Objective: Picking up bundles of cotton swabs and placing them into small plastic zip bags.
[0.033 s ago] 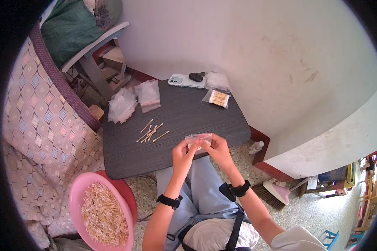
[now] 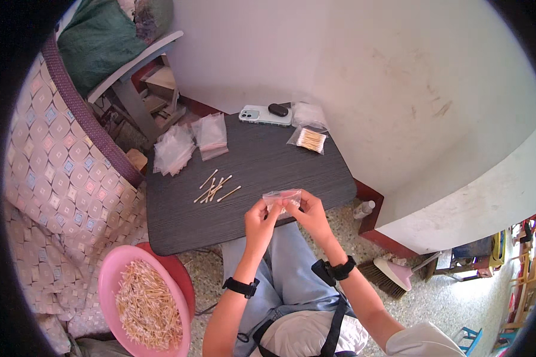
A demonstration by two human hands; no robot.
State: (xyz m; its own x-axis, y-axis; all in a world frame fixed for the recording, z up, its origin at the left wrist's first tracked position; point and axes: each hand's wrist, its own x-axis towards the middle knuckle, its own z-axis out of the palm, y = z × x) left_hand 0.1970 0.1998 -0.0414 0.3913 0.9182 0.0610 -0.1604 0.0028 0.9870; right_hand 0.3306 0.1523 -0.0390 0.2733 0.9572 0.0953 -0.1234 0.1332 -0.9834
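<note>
Your L hand point(image 2: 259, 222) and R hand point(image 2: 314, 216), just below ctr of frame, both grasp a small clear bag point(image 2: 288, 194) btw thumbs and fingers, one at each side. Thumbs point in toward each other over the bag's near side; bag's top strip is above them. Something pale shows thru the plastic, but your thumbs hide most of it, so can't tell exactly what's inside. Bag is over the near edge of the dark table point(image 2: 268, 157), mid frame.

L of ctr on the tabletop you've got a few loose cotton swabs point(image 2: 213, 189), some crossed, one apart at R. Upper L of the table: two groups of clear bags, a fanned pile point(image 2: 174, 150) and a neater stack point(image 2: 211, 137) next to it. Top ctr: a light-colored phone point(image 2: 257, 115) w/ a small black case point(image 2: 278, 109) on it. To R of that, a bag packed w/ swabs point(image 2: 311, 140), just below a clear plastic bundle point(image 2: 308, 114).

Lower L of frame: pink basin point(image 2: 108, 291) w/ lots of swabs in it, above a red stool point(image 2: 181, 279). Lower R: a brush point(image 2: 384, 279) on the speckled floor point(image 2: 446, 315); white bottle point(image 2: 364, 209) nr the wall base.
</note>
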